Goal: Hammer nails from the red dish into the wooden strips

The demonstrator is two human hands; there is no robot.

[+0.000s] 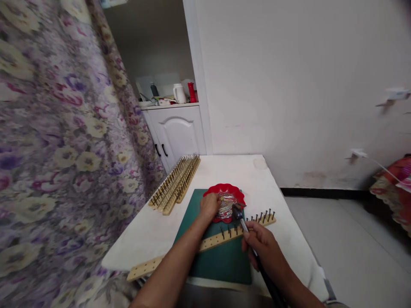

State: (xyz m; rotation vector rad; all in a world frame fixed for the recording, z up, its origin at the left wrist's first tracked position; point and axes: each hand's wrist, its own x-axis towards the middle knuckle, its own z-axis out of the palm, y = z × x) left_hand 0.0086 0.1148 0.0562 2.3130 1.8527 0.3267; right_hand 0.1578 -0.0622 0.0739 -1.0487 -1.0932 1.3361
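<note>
A red scalloped plate (224, 188) holds a pile of silvery nails (226, 203). Over its left side, my left hand (210, 205) reaches in with curled fingers at the nails; whatever is between the fingertips is hidden. My right hand (261, 244) is wrapped around the shaft of a hammer (245, 226), whose dark head is raised by the plate's right edge. Below both lies a long wooden strip (210, 243) with rows of small holes. Dark nails (263, 217) stand upright along its right part, and my left forearm crosses its middle.
Under the plate and strip is a green cutting mat (224, 267) on a white-covered table (160, 235). Several nail-studded wooden strips (176, 184) lie at the back left. A floral curtain (64, 149) hangs close on the left; a white wall (272, 107) rises behind.
</note>
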